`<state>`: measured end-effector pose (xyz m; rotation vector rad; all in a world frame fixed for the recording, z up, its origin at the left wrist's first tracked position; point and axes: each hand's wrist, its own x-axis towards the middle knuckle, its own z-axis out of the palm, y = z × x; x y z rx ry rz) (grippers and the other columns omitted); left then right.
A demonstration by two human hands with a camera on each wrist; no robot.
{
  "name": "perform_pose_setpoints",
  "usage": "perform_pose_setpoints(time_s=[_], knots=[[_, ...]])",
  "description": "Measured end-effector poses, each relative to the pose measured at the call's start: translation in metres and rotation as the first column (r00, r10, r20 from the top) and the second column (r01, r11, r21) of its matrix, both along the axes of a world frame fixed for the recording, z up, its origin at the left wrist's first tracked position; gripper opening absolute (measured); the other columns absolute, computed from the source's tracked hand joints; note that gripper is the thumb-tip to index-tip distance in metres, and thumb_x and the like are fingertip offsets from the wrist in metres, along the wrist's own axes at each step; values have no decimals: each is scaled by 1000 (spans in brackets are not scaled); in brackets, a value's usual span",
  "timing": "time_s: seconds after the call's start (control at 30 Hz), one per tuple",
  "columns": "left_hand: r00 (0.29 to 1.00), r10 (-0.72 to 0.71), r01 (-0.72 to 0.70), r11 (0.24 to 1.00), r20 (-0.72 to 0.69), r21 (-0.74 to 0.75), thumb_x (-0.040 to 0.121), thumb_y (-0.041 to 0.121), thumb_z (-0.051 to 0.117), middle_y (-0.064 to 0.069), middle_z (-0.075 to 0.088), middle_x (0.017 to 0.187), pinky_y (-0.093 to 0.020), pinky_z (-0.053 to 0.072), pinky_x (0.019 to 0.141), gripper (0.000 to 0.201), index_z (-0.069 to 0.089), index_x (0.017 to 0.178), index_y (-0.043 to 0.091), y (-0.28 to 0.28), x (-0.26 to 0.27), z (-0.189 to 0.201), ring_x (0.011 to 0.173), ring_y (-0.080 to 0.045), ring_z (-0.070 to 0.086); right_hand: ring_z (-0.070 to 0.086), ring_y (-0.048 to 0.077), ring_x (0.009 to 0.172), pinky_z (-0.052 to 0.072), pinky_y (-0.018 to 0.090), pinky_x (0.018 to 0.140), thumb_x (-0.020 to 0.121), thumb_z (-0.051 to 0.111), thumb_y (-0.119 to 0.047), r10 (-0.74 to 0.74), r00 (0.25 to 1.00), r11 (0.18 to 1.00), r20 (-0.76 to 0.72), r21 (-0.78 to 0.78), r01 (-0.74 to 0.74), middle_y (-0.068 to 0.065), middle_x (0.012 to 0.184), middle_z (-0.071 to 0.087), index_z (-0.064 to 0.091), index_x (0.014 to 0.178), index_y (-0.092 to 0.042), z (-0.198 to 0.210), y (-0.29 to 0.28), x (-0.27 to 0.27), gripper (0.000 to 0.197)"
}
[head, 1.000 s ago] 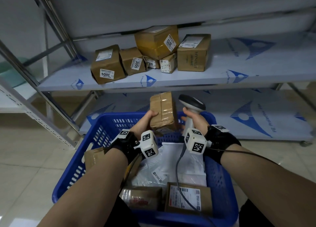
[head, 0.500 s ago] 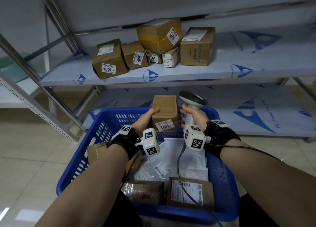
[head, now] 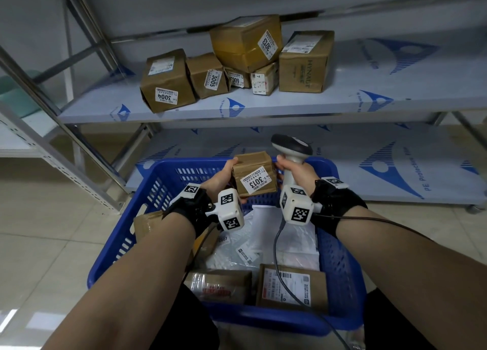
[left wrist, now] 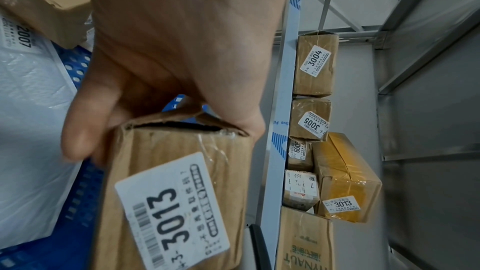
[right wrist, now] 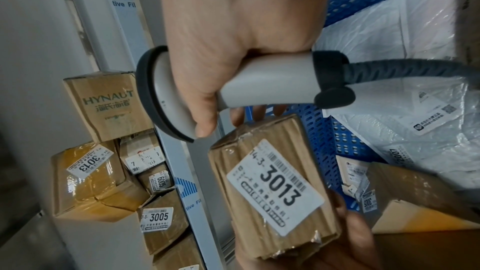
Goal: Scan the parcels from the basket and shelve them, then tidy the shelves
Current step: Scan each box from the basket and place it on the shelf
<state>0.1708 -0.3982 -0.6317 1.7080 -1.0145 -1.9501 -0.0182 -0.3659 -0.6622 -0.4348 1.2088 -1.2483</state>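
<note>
The small brown taped cardboard parcel is gripped label-up in the left hand so the grey handheld scanner, clasped by the right hand, can be aimed at its barcode.

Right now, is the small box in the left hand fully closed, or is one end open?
Partly open. In the left wrist view, the small box shows a dark gap between its torn end flaps beside the left hand.

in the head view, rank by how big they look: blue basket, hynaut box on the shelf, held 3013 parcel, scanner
1. blue basket
2. hynaut box
3. held 3013 parcel and scanner: too alike to rank, and both sit nearer the camera than the shelf.
</note>
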Motion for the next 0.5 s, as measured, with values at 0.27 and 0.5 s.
perform_pose_setpoints(time_s=[0.27, 0.5], knots=[[996, 80, -80, 997, -35, -2, 88, 65, 43, -14, 65, 80, -32, 55, 51, 60, 57, 99, 8, -3, 1, -2, 64, -27, 65, 67, 29, 96, 57, 41, 78, 81, 76, -25, -26, 999, 999, -38, 44, 28, 15, 113, 68, 59, 122, 0, 13, 6, 7, 51], [1000, -21, 18, 974, -10, -225, 96, 5, 40, -18, 63, 108, -35, 53, 66, 34, 51, 128, 10, 12, -5, -2, 76, -22, 60, 64, 31, 103, 54, 37, 86, 81, 75, -13, -120, 973, 993, -196, -21, 118, 18, 117, 66, 58, 122, 5, 11, 3, 6, 49]])
